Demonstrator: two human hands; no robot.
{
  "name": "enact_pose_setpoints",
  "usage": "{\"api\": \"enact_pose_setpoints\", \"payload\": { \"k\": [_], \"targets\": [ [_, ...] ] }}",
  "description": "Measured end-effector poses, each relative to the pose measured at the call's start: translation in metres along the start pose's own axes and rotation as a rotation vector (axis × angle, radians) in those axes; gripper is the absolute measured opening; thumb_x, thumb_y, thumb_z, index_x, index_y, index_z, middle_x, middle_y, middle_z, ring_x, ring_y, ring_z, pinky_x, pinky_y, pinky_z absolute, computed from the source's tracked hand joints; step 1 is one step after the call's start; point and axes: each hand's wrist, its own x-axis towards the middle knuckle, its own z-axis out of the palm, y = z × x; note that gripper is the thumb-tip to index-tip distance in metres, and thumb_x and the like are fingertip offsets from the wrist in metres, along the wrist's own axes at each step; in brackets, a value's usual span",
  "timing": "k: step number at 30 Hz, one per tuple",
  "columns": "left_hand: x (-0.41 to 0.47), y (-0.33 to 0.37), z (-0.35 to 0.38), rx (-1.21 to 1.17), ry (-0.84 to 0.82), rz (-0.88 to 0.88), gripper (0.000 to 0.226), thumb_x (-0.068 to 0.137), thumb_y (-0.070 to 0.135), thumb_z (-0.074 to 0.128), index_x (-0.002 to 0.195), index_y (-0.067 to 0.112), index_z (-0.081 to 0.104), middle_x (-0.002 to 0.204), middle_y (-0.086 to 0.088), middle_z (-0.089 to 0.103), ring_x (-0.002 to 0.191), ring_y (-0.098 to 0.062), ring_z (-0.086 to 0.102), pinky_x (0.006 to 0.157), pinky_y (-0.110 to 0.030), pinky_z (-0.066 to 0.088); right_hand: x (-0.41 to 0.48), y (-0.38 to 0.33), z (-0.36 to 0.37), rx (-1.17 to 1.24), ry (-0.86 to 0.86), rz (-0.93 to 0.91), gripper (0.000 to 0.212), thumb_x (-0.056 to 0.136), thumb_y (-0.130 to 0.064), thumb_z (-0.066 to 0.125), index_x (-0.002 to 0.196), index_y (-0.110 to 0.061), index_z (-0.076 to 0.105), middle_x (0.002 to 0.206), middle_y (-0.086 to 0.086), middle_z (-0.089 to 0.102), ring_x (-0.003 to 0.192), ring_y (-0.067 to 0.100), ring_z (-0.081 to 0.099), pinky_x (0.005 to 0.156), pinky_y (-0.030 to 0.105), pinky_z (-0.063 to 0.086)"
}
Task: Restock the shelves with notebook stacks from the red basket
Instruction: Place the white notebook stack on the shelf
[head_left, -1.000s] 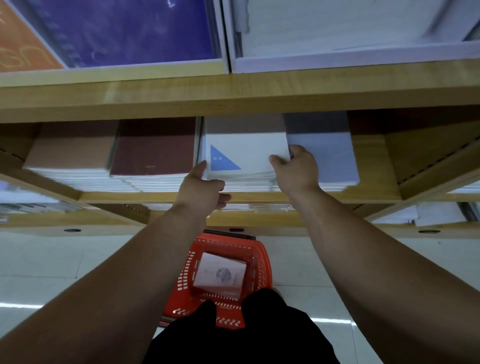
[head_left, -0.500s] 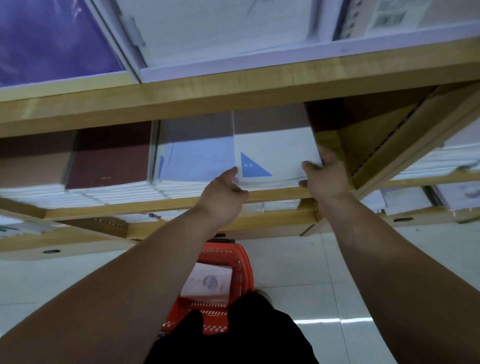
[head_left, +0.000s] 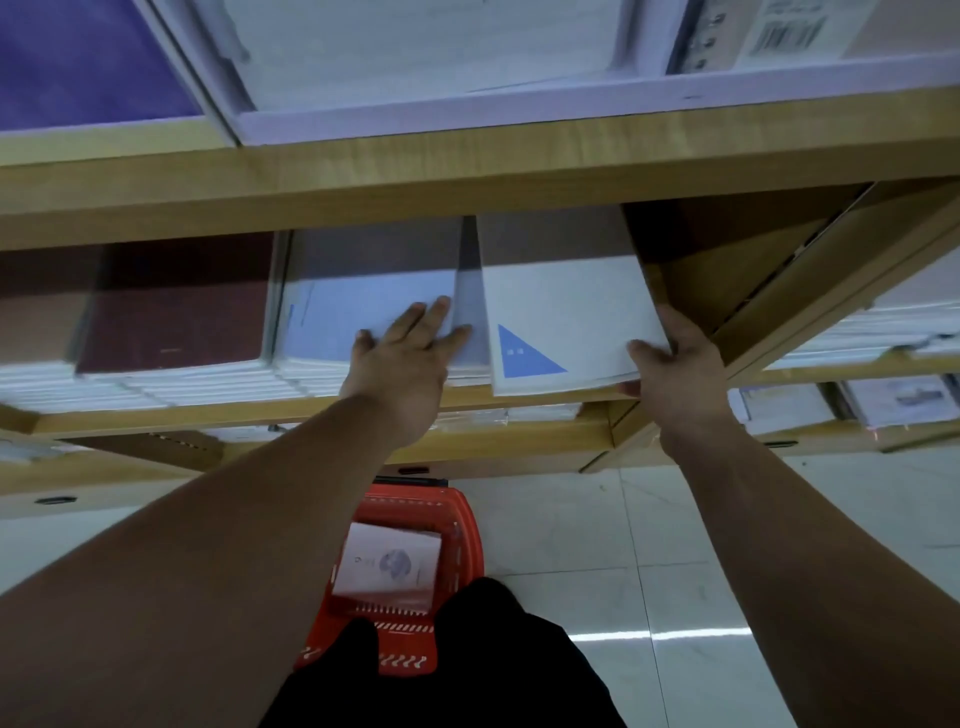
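Our left hand (head_left: 402, 348) lies flat with its fingers straight, pressing on top of the pale blue paper notebook stack (head_left: 353, 312). Our right hand (head_left: 675, 364) pinches the near right corner of the white paper notebook stack with the blue triangle on its cover (head_left: 561, 306), thumb on the cover and fingers tucked beneath. That stack sits at the right end of the row on the light wooden shelf (head_left: 363, 408), slightly skewed, its near edge jutting past the lip. To finish well, we judge it best to steady the blue pile with the flat hand, then push the white stack straight back until its front lines up with its neighbour. We should mind the wooden side panel (head_left: 696, 275) just beside our knuckles. Loose covers could fan out, so we press evenly. More white notebooks (head_left: 387, 564) wait in the red plastic basket (head_left: 462, 519) on the floor below.
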Motion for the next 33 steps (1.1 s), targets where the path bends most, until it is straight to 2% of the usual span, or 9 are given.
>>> {"api": "enact_pose_setpoints", "payload": {
  "k": [3,7,11,14,16,20,24,29,33],
  "targets": [
    [-0.001,-0.009,0.005,-0.082,0.083,-0.078,0.061,0.108,0.030,0.032,0.160,0.039,0.002,0.169,0.011,-0.009,0.156,-0.016,-0.003,0.121,-0.057,0.015,0.002,-0.006,0.010,-0.075,-0.030,-0.049,0.045,0.100,-0.018,0.059,0.143,-0.030,0.054,0.108,-0.019,0.061,0.089,0.018,0.065,0.085,0.045,0.062],
    [-0.002,-0.012,0.006,-0.102,0.126,-0.115,0.063,0.107,0.035,0.035,0.161,0.036,0.002,0.169,0.013,-0.005,0.156,-0.014,0.001,0.121,-0.052,0.016,0.011,-0.018,0.031,-0.311,-0.057,-0.179,0.044,0.102,-0.021,0.055,0.146,-0.026,0.050,0.131,0.004,0.062,0.115,0.027,0.062,0.094,0.040,0.055],
    [0.000,-0.014,-0.003,-0.117,0.105,-0.140,0.069,0.104,0.042,0.044,0.161,0.038,0.007,0.169,0.016,-0.001,0.155,-0.017,0.007,0.118,-0.053,0.022,0.018,-0.024,0.047,-0.583,-0.077,-0.219,0.053,0.104,-0.033,0.050,0.154,-0.025,0.038,0.137,0.016,0.054,0.121,0.034,0.056,0.100,0.047,0.051],
    [0.005,-0.011,-0.012,-0.117,0.100,-0.143,0.087,0.094,0.060,0.053,0.160,0.038,0.001,0.169,0.012,0.009,0.152,-0.021,0.016,0.111,-0.053,0.031,0.022,-0.026,0.058,-0.532,-0.095,-0.167,0.064,0.100,-0.040,0.058,0.157,-0.026,0.033,0.146,0.014,0.040,0.129,0.032,0.048,0.108,0.041,0.043],
    [0.010,-0.008,-0.014,-0.112,0.101,-0.125,0.088,0.093,0.066,0.050,0.160,0.038,-0.001,0.169,0.010,0.010,0.153,-0.022,0.015,0.111,-0.058,0.031,0.022,-0.025,0.066,-0.454,-0.134,-0.165,0.071,0.096,-0.040,0.066,0.156,-0.023,0.032,0.147,0.009,0.045,0.130,0.029,0.051,0.103,0.039,0.046],
    [0.024,-0.008,-0.005,-0.087,0.053,-0.103,0.071,0.103,0.051,0.043,0.160,0.039,0.003,0.169,0.016,-0.005,0.156,-0.015,-0.004,0.114,-0.072,0.017,0.027,-0.023,0.068,-0.355,-0.178,-0.170,0.075,0.092,-0.034,0.072,0.154,-0.023,0.031,0.144,0.005,0.048,0.133,0.027,0.050,0.098,0.033,0.043],
    [0.030,-0.012,0.000,-0.080,0.031,-0.098,0.071,0.104,0.049,0.042,0.160,0.039,-0.002,0.168,0.017,-0.009,0.156,-0.014,-0.009,0.112,-0.077,0.013,0.030,-0.023,0.068,-0.377,-0.169,-0.168,0.078,0.094,-0.035,0.070,0.157,-0.022,0.027,0.146,0.007,0.047,0.134,0.028,0.049,0.102,0.037,0.043],
    [0.025,-0.011,-0.010,-0.096,-0.007,-0.086,0.079,0.101,0.054,0.046,0.160,0.039,-0.006,0.168,0.014,-0.013,0.156,-0.016,-0.010,0.114,-0.075,0.011,0.024,-0.023,0.066,-0.509,-0.112,-0.215,0.077,0.095,-0.042,0.067,0.156,-0.019,0.027,0.148,0.011,0.043,0.131,0.031,0.050,0.095,0.032,0.043],
    [-0.021,-0.013,0.001,-0.176,0.126,-0.067,0.086,0.096,0.059,0.051,0.160,0.039,-0.004,0.170,0.005,-0.009,0.156,-0.024,-0.006,0.120,-0.063,0.006,-0.016,-0.007,0.065,-0.618,0.082,-0.425,0.066,0.096,-0.048,0.059,0.151,-0.019,0.038,0.147,0.016,0.043,0.126,0.036,0.052,0.098,0.045,0.051]
  ]
}}
